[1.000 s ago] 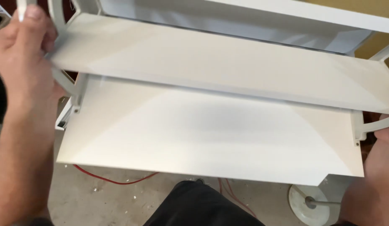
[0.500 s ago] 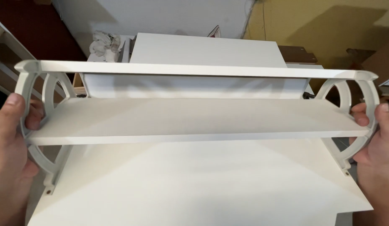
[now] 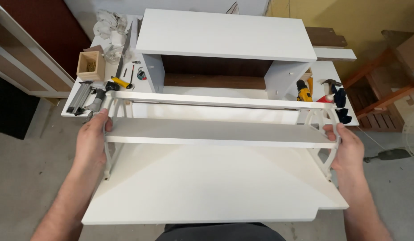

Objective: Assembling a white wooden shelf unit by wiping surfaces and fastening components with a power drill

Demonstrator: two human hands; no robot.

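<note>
Even, bright light fell from overhead; the white shelf [image 3: 220, 134] cast a soft shadow below itself, the picture was sharp, and lines beyond it bowed near the edges

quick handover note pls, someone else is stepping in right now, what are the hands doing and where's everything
Left hand: gripping the left curved bracket of the white shelf unit.
Right hand: gripping the right bracket the same way.
The shelf unit is held level above the white panel, which lies flat in front of the person; whether the brackets touch it cannot be told.
Behind it on the table stands the white cabinet.
Tools: nail gun and wooden box at left, yellow drill and hammer at right.
Done: shelf unit looks assembled. Left: it is not yet set down or fixed to anything.
</note>
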